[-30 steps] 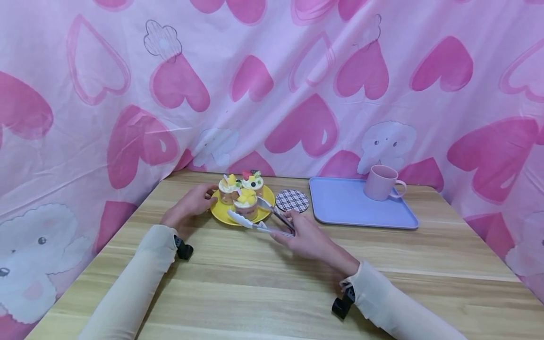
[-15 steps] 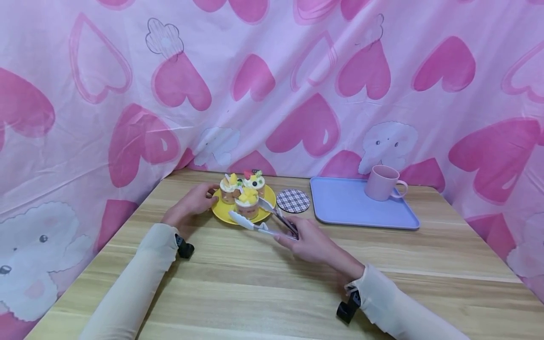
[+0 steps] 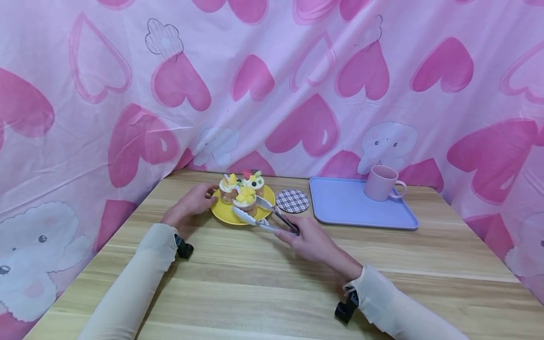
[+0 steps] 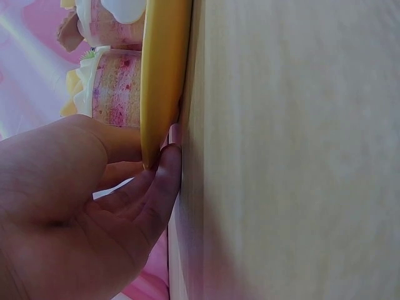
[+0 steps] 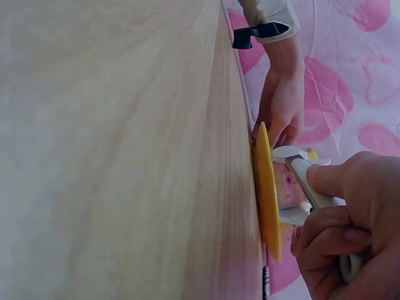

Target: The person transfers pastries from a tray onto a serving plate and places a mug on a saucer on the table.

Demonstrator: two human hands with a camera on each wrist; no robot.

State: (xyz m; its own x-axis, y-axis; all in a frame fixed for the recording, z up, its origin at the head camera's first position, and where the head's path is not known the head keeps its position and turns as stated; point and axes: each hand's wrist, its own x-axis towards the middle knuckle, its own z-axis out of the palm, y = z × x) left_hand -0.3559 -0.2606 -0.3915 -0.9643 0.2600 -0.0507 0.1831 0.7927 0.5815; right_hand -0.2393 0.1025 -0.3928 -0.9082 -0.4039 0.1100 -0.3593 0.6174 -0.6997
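A yellow plate on the table bears three small cake cups topped with cream and fruit. My left hand grips its left rim; in the left wrist view the thumb lies over the plate and fingers reach beneath it. My right hand holds metal tongs with pale scalloped tips. Those tips stand on either side of the front cake cup, which has yellow fruit pieces on top. Behind it are a left cake cup and a rear cake cup with a strawberry.
Right of the plate lies a round checked coaster. Farther right, a lilac tray carries a pink mug. A pink heart-print cloth hangs behind the wooden table.
The tongs' tips have drawn closer together around the front cake cup, which sits slightly higher in view. My left hand stays at the plate's rim.
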